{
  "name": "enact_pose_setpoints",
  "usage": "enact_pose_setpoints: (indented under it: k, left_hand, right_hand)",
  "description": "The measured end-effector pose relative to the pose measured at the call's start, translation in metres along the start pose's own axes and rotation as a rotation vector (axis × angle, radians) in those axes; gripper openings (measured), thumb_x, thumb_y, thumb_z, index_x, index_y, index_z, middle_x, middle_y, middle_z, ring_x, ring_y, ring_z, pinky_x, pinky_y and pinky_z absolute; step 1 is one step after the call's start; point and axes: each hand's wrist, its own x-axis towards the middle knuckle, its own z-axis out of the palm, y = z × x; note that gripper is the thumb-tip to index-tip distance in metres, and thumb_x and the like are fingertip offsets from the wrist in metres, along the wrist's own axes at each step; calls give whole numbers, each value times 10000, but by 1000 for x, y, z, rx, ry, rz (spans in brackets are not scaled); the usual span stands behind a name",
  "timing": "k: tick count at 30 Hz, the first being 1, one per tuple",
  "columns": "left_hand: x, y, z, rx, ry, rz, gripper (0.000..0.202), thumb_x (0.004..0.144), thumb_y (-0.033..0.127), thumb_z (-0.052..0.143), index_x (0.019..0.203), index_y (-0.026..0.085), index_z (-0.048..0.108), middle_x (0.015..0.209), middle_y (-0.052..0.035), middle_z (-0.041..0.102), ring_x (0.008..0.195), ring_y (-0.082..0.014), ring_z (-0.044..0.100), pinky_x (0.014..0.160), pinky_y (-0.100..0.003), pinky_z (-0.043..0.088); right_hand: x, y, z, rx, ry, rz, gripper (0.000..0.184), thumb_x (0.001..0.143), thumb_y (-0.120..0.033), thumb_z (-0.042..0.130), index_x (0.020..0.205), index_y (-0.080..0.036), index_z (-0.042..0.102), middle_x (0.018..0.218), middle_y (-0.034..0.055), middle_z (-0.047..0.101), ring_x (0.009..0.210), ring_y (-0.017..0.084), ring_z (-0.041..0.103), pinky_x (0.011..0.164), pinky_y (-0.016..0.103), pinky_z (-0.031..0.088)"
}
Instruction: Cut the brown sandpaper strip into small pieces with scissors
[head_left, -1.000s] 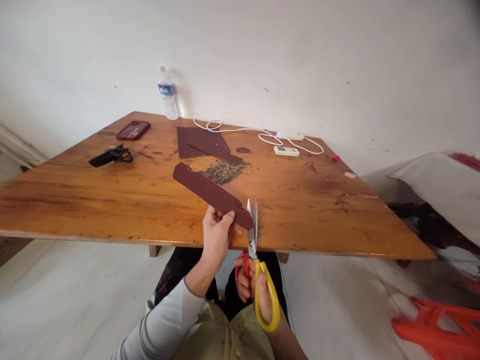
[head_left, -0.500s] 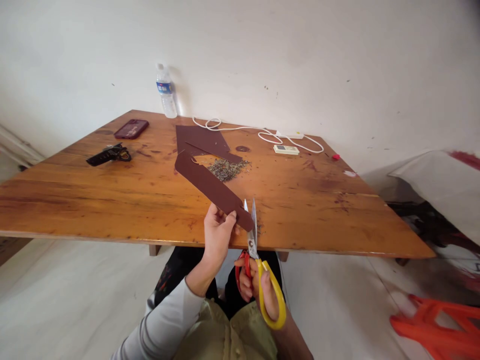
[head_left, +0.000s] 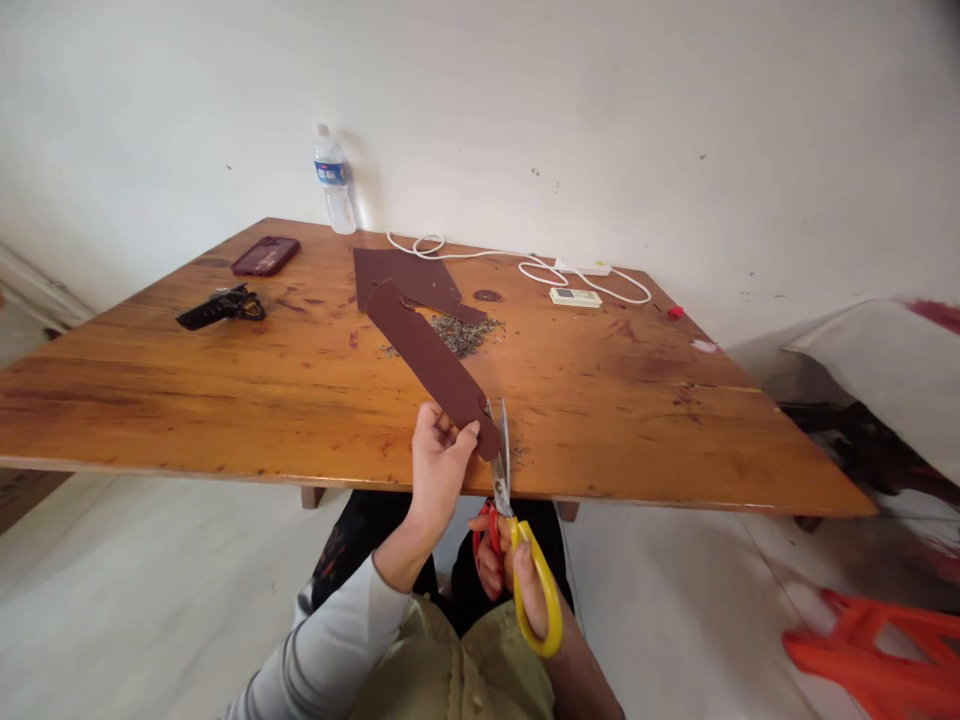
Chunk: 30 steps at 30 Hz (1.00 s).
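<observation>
- Maroon strip [head_left: 431, 360], notched along one side, is pinched between the thumb and fingers of the left hand [head_left: 439, 465] near its lower end.
- Fingers of the right hand [head_left: 529, 588] grasp the scissors [head_left: 501, 490], the thumb inside the yellow loop and the others at the red one.
- Blades stand parted and point away from the body, just past the front edge of the wooden table [head_left: 675, 420]; the strip's rounded near end overlaps the left blade.
- Left forearm, in a grey sleeve [head_left: 337, 620], slants up from lower left, the hand above the table's front edge; the bare right forearm angles in lower, its hand short of that edge.
- Outward, the strip slants away to the left, beside a heap of clippings [head_left: 465, 335] and partly in front of a larger maroon sheet [head_left: 397, 268].
- Broad tabletop spreads right of the blades to the side edge; on the left it runs to a black case [head_left: 210, 312] and a phone [head_left: 265, 256].
- Upright bottle [head_left: 335, 190] and white cable [head_left: 480, 257] line the back edge.
</observation>
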Motion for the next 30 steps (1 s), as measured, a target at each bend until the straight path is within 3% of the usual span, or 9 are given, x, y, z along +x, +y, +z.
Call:
enact_pose_setpoints:
  k: [6, 12, 17, 22, 30]
  left_hand:
    - [-1, 7, 1, 2, -89, -36, 264, 735, 219, 800, 938, 218, 631, 796, 13, 702, 666, -132, 633, 606, -235, 509]
    - [0, 9, -2, 34, -129, -76, 249, 727, 223, 807, 933, 219, 667, 760, 13, 695, 599, -134, 614, 552, -244, 490]
    - [1, 12, -1, 44, -122, -51, 264, 707, 216, 814, 939, 212, 687, 815, -6, 725, 706, -158, 653, 684, -276, 554]
    - [2, 12, -1, 51, -151, -58, 244, 715, 232, 797, 928, 214, 679, 800, -1, 729, 720, -169, 658, 704, -296, 561]
    - [2, 8, -2, 57, -124, -42, 243, 722, 213, 788, 940, 210, 683, 869, -11, 750, 804, -166, 679, 784, -293, 558]
  right_hand:
    - [2, -16, 6, -27, -61, 38, 775, 792, -927, 634, 1111, -228, 731, 655, -70, 404, 511, 116, 302, 480, 272, 309]
    - [0, -23, 20, -2, -15, 9, 791, 813, -934, 590, 1127, -224, 742, 685, -34, 456, 548, 148, 343, 532, 312, 318]
    - [3, -21, 30, 98, -10, 28, 789, 786, -956, 592, 1053, -230, 747, 668, -52, 416, 528, 134, 306, 501, 285, 302]
    - [3, -23, 38, 187, -4, 106, 845, 676, -1007, 635, 1015, -237, 712, 637, -96, 346, 493, 95, 208, 445, 223, 240]
    - [2, -27, 34, 184, 14, 194, 816, 628, -990, 705, 966, -249, 658, 612, -114, 320, 477, 73, 120, 414, 202, 162]
